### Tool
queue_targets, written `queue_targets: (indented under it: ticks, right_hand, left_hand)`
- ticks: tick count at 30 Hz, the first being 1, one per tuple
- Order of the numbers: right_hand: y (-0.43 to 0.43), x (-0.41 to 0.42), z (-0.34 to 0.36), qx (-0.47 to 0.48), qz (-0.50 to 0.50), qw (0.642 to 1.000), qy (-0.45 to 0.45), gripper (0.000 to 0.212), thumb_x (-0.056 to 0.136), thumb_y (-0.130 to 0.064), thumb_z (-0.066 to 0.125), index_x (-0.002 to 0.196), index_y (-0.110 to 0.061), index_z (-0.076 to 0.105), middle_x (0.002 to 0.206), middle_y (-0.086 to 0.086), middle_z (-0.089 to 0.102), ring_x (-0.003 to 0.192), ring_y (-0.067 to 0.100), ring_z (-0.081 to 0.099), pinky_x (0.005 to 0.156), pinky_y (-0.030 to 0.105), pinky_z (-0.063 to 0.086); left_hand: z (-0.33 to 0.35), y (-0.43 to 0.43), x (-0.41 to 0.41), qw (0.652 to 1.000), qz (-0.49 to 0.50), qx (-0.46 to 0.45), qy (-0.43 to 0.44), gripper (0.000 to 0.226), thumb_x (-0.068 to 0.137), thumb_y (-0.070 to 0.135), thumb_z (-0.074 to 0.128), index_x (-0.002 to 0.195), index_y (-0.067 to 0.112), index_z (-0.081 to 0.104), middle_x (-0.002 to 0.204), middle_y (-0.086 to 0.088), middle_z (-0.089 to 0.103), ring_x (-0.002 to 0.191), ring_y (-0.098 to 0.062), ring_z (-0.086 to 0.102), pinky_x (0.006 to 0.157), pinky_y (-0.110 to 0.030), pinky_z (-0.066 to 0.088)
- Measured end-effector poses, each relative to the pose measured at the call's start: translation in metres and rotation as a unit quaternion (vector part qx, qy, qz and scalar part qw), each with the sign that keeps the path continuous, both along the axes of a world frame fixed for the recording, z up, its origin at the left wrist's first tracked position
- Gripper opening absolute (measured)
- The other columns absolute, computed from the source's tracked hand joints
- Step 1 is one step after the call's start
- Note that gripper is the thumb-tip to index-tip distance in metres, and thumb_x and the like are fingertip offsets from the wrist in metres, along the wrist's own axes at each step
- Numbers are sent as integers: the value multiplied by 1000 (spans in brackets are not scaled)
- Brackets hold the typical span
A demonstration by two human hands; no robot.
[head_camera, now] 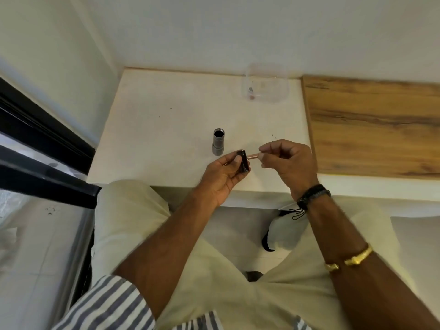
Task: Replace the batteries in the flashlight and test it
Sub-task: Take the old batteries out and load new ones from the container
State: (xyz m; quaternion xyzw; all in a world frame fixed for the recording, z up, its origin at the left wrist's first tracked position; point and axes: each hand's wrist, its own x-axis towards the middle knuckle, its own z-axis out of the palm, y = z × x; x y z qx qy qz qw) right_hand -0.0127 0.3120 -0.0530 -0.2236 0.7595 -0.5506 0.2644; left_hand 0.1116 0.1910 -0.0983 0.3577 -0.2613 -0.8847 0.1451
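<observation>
The flashlight (218,142) stood upright on the white table (166,115), its open end up, just behind the hands. The left hand (223,177) held a black holder (243,160) above the near edge of the table, with thumb and fingers curled around it. The right hand (288,160) pinched a thin copper-coloured battery (252,157) by its outer end. The other end met the holder. I could not tell if the battery was going in or coming out.

I judged both parts light and stiff. The battery looked smooth, so it could slip from a pinch at the tip; a hold nearer its middle would be safer. The holder was best gripped by its long sides, so that the slots stayed free. The flashlight seemed narrow and easy to tip, and a grip around its body would suit it.

A clear box (265,84) stood at the far side of the table, with some small things inside, too blurred to name.
</observation>
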Motion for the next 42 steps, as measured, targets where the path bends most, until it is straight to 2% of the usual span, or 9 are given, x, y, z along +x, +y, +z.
queue_targets:
  ticks: [4, 9, 14, 18, 21, 25, 32, 37, 42]
  right_hand:
    - [7, 6, 2, 17, 18, 999, 47, 13, 81, -9, 83, 92, -15, 78, 80, 4, 78, 73, 23, 75, 75, 42, 65]
    - [8, 10, 0, 38, 26, 994, 98, 13, 81, -13, 83, 91, -18, 76, 78, 0, 77, 70, 21, 75, 70, 46, 66]
    - [4, 14, -5, 44, 0, 995, 95, 16, 81, -19, 86, 93, -14, 78, 80, 1, 78, 71, 16, 76, 72, 44, 66]
    - [2, 20, -6, 55, 19, 993, 104, 13, 82, -19, 85, 92, -11, 81, 80, 3, 77, 73, 19, 76, 81, 48, 64]
    - [-1, 26, -5, 54, 33, 991, 116, 9, 82, -18, 84, 90, -13, 81, 75, -3, 75, 74, 20, 75, 101, 57, 52]
    - [-5, 29, -7, 49, 35, 990, 130, 7, 83, -18, 83, 90, -16, 81, 73, -11, 72, 77, 19, 74, 109, 62, 44]
    - [-4, 31, -13, 44, 48, 983, 171, 12, 88, -14, 78, 99, -16, 81, 88, -6, 76, 91, 16, 72, 127, 50, 15]
    - [-3, 31, -13, 48, 62, 980, 183, 14, 88, -10, 77, 100, -16, 81, 88, -2, 76, 91, 19, 71, 123, 56, 24]
    - [-3, 26, -13, 50, 59, 991, 108, 10, 86, -10, 80, 94, -16, 78, 80, 2, 78, 82, 18, 76, 112, 62, 41]
  left_hand:
    - [1, 3, 4, 1000, -5, -20, -7, 16, 95, 1, 59, 106, 5, 70, 106, -16, 72, 93, -26, 71, 84, -36, 62]
    - [1, 8, 10, 998, -33, -52, -21, 19, 94, 2, 61, 110, 6, 69, 110, -18, 71, 98, -30, 70, 82, -35, 62]
    - [0, 11, 13, 994, -56, -82, -39, 22, 92, 2, 65, 114, 5, 67, 111, -18, 70, 102, -31, 68, 81, -35, 62]
    - [-1, 11, 13, 994, -47, -93, -42, 20, 92, 1, 65, 112, 4, 68, 102, -14, 72, 93, -26, 71, 75, -32, 62]
    - [-1, 10, 14, 994, -36, -93, -42, 22, 90, 0, 66, 113, 3, 68, 102, -16, 72, 91, -26, 72, 75, -32, 62]
    - [-1, 9, 15, 995, -14, -81, -47, 26, 89, 0, 68, 115, 0, 67, 103, -16, 73, 88, -25, 72, 73, -31, 62]
    - [-3, 9, 16, 997, 3, -67, -38, 19, 88, 0, 69, 106, 5, 71, 93, -10, 77, 82, -22, 76, 70, -31, 62]
    - [-4, 8, 17, 997, -12, -69, -25, 16, 90, 0, 67, 103, 8, 72, 91, -8, 78, 84, -21, 76, 70, -30, 62]
    - [-4, 4, 16, 996, -46, -67, -29, 19, 91, 1, 65, 109, 7, 70, 97, -11, 75, 87, -22, 74, 74, -31, 62]
